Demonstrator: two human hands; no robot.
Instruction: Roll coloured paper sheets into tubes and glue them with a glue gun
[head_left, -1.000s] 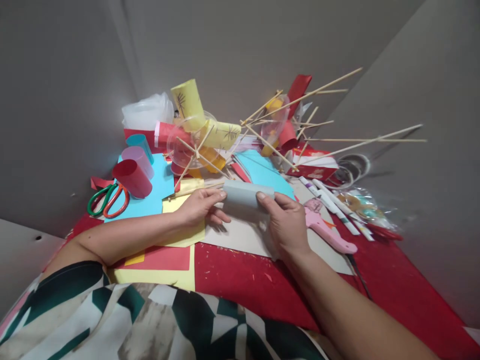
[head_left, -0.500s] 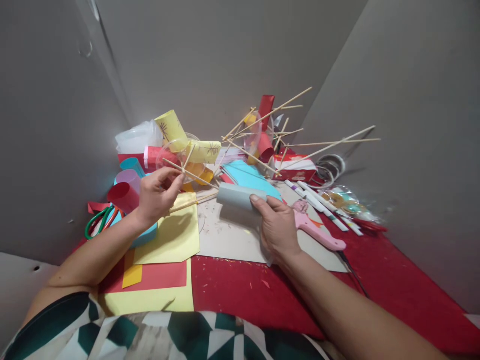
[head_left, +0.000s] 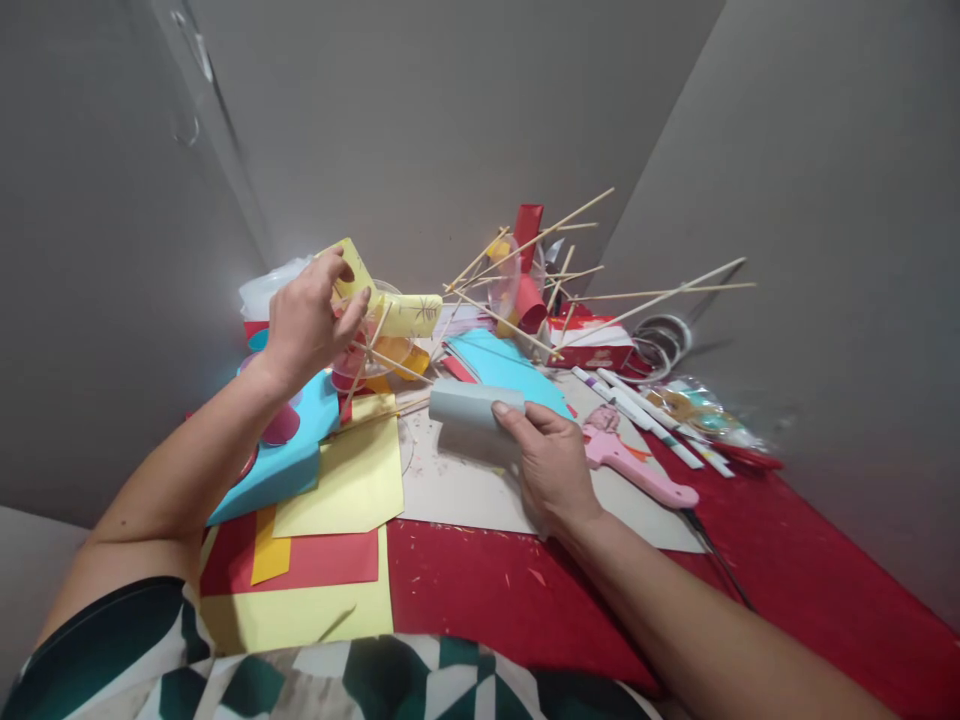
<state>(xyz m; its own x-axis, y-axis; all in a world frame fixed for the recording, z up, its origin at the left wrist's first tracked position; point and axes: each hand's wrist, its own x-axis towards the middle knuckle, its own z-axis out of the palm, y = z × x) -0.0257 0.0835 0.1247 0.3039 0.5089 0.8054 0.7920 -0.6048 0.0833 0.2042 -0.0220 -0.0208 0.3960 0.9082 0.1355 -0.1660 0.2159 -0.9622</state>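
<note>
Upward and away from the gray paper tube point(head_left: 469, 403) goes the left hand point(head_left: 304, 328), which a second ago pinched its left end and now hangs by the upper yellow tube point(head_left: 360, 270). From my remote seat it looks empty, fingers loosely curled and thumb apart; whether it touches that yellow paper, I cannot tell. Gray tube and right hand point(head_left: 559, 468) stay together: thumb above, fingers behind, pinching the right end while the tube lies level over the pale board point(head_left: 465, 490). By my judgement the rolling of this piece is done, though I cannot see whether its seam is stuck, and its visible side carries no drawing. It sits apart from the crossed sticks point(head_left: 401, 364), whereas the lower yellow tube point(head_left: 411, 314), marked with dark lines, appears already mounted beside them. Farther back, a red tube point(head_left: 530, 305) stands among more long sticks point(head_left: 652, 292), so that cluster looks well built up. Just right of the right hand lies a pink glue gun point(head_left: 645, 477), then white pens point(head_left: 637, 417). Blue sheets point(head_left: 510, 365), a yellow sheet point(head_left: 360, 480) and a red sheet point(head_left: 334, 560) remain flat, unrolled.
</note>
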